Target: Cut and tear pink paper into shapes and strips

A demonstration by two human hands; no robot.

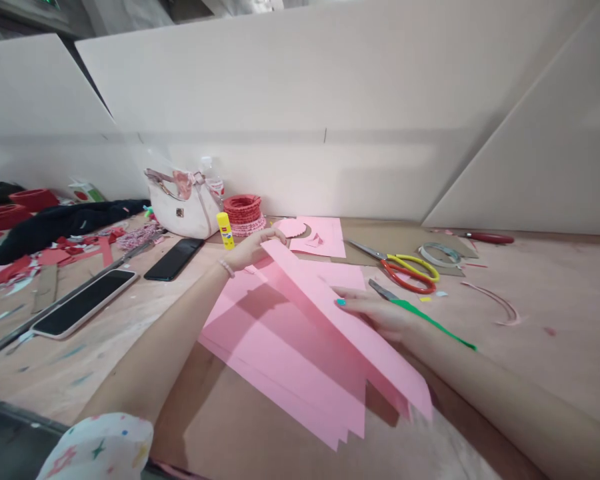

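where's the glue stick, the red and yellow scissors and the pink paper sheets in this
glue stick (225,231), head view, on its yellow barrel
red and yellow scissors (409,289), head view, on the red handle loop
pink paper sheets (285,360), head view, on the middle of the top sheet

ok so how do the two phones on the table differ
The nearer phone has a pale case around its edge, while the farther phone looks black all over. The nearer phone lies beside a long metal strip, and the farther phone lies close to the white handbag. Both phones lie flat with dark screens.
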